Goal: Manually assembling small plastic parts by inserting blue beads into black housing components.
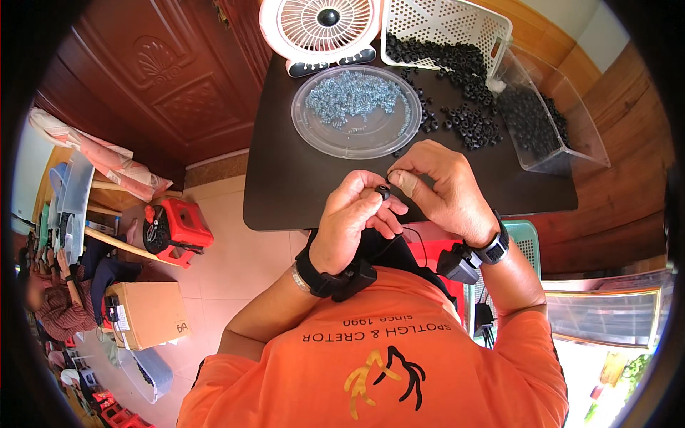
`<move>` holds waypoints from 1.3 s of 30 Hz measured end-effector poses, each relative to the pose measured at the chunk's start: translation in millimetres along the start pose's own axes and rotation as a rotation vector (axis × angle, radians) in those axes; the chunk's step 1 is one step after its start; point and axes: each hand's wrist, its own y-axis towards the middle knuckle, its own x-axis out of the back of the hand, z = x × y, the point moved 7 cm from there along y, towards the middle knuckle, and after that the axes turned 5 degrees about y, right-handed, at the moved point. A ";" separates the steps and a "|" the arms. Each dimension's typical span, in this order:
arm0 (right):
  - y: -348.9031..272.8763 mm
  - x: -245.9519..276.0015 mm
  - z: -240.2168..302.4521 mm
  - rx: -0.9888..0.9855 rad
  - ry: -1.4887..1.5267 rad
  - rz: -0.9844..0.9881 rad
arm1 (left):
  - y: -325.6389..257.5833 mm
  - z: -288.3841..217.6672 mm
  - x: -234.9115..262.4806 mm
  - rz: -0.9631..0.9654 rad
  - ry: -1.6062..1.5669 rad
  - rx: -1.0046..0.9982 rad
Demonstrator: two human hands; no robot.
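My left hand point(353, 214) is in front of the dark table's near edge, its thumb and fingers closed on a small round black part point(383, 191). The part looks ring-like, with a lighter spot in its middle. Just to the right, my right hand point(442, 187) pinches with thumb and forefinger close above it; whatever lies between those fingertips is too small to make out. Beyond both hands, a round see-through plastic lid point(357, 145) carries many tiny bluish see-through pieces point(349, 96). Loose black parts point(474, 127) like the held one lie in heaps to its right.
A white perforated basket point(457, 16) with black parts lies at the back, beside a pink-and-white fan point(328, 32). At the table's right stands a see-through bin point(528, 153). To the left are a red stool point(185, 228), a cardboard box point(153, 310) and a seated person point(68, 303).
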 end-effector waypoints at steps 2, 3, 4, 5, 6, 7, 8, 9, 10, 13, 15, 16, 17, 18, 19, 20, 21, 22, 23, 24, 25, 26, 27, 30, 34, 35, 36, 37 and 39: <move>0.1 -1.9 2.6 0.029 -0.042 0.013 | -0.3 0.2 0.1 -0.002 0.034 -0.012; -0.1 -3.2 4.9 0.059 -0.085 0.025 | -0.6 -1.0 -0.1 -0.003 0.078 -0.033; -0.1 -3.6 5.4 0.060 -0.085 0.027 | -1.0 -2.1 -0.2 -0.005 0.123 -0.054; 0.0 -4.2 6.9 0.078 -0.110 0.038 | -0.8 -2.0 -0.2 -0.006 0.121 -0.052; -0.1 -5.1 8.4 0.096 -0.136 0.048 | -0.6 -2.1 0.3 -0.016 0.133 -0.055; -0.3 -5.5 8.1 0.095 -0.135 0.050 | -0.5 -2.2 0.7 -0.025 0.145 -0.057; -1.4 -6.7 8.8 0.110 -0.143 0.048 | -0.9 -1.6 0.9 -0.027 0.144 -0.057; -2.4 -7.7 9.7 0.126 -0.151 0.045 | -1.1 -1.0 1.4 -0.033 0.141 -0.056; -3.1 -8.9 10.1 0.126 -0.150 0.047 | -1.4 -0.5 1.9 -0.040 0.137 -0.056; -6.0 -9.9 10.2 0.128 -0.183 0.020 | -1.7 1.6 2.7 -0.044 0.112 -0.024; -9.2 -12.5 11.9 0.199 -0.257 0.024 | -1.9 2.2 3.5 -0.048 0.079 -0.009; -10.5 -12.9 12.7 0.199 -0.257 0.024 | -2.0 3.2 4.1 -0.051 0.047 0.006; -12.6 -13.8 14.9 0.217 -0.293 0.021 | -2.1 3.4 4.9 -0.052 0.046 0.006; -14.5 -14.6 16.8 0.236 -0.328 0.018 | -2.1 3.2 5.6 -0.051 0.042 -0.001; -15.4 -15.9 16.8 0.236 -0.328 0.019 | -1.9 3.2 6.0 -0.050 0.037 -0.007; -16.5 -16.6 17.0 0.238 -0.336 0.003 | -1.6 3.9 5.5 -0.049 0.036 -0.007; -17.8 -17.7 17.1 0.239 -0.345 -0.012 | -1.1 3.8 5.2 -0.056 0.034 -0.019; -19.6 -20.6 17.1 0.238 -0.346 -0.013 | -0.7 3.5 5.0 -0.062 0.032 -0.032; -21.0 -21.5 15.5 0.212 -0.356 -0.038 | -0.1 3.0 3.9 -0.057 0.032 -0.032; -22.1 -21.8 13.8 0.186 -0.366 -0.063 | -0.3 0.9 2.7 -0.055 0.069 -0.038; -23.0 -23.1 13.2 0.184 -0.369 -0.067 | -0.8 -1.4 1.2 -0.053 0.106 -0.045; -23.7 -22.9 12.5 0.178 -0.336 -0.083 | -1.5 -3.8 -0.8 -0.046 0.107 -0.044; -24.5 -21.3 11.5 0.171 -0.303 -0.101 | -2.8 -6.2 -1.7 -0.061 0.135 -0.035; -24.6 -17.0 8.9 0.177 -0.202 -0.105 | -6.0 -4.0 -1.6 -0.071 0.065 -0.025; -28.3 -12.5 -0.4 0.187 -0.157 -0.141 | -6.7 -2.4 0.8 -0.041 -0.039 -0.014; -29.0 -12.4 -1.4 0.187 -0.145 -0.145 | -6.8 -1.2 0.3 -0.004 -0.047 -0.010; -29.5 -12.2 -2.0 0.186 -0.132 -0.149 | -6.4 -1.2 -0.4 -0.003 -0.044 -0.009; -29.5 -12.1 -2.0 0.185 -0.131 -0.152 | -5.7 -0.4 -1.8 -0.002 0.013 0.008; -30.3 -15.0 2.7 0.230 -0.182 -0.141 | -5.0 2.3 -3.4 -0.004 0.071 0.027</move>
